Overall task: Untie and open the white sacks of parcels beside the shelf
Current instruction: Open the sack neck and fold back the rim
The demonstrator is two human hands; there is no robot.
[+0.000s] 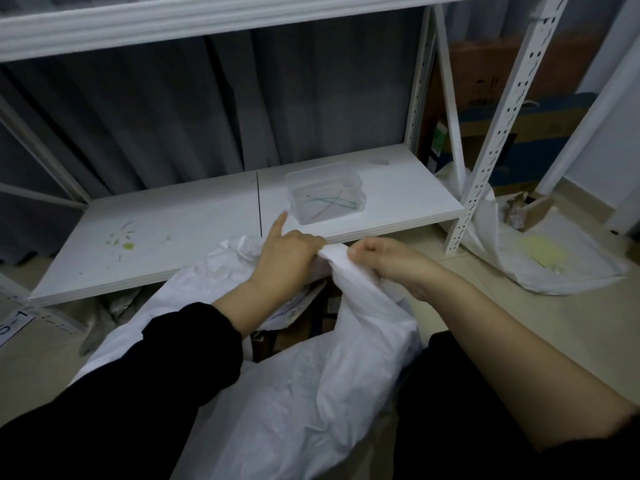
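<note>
A large white woven sack (298, 386) stands on the floor in front of me, below the shelf's front edge. Its mouth gapes between my forearms, and dark parcels (311, 323) show inside. My left hand (287, 254) grips the bunched rim on the left, index finger pointing up over the shelf board. My right hand (384, 261) pinches the same rim fabric just to the right, fingers curled. A second white sack (540, 261) lies open on the floor to the right of the shelf post, with small cardboard boxes (530, 211) in it.
The low white shelf board (180, 230) carries a clear plastic tub (325, 194) holding several coloured ties. A perforated white upright (485, 161) stands at the right. Cardboard cartons (502, 98) lean behind it. Grey curtain hangs at the back.
</note>
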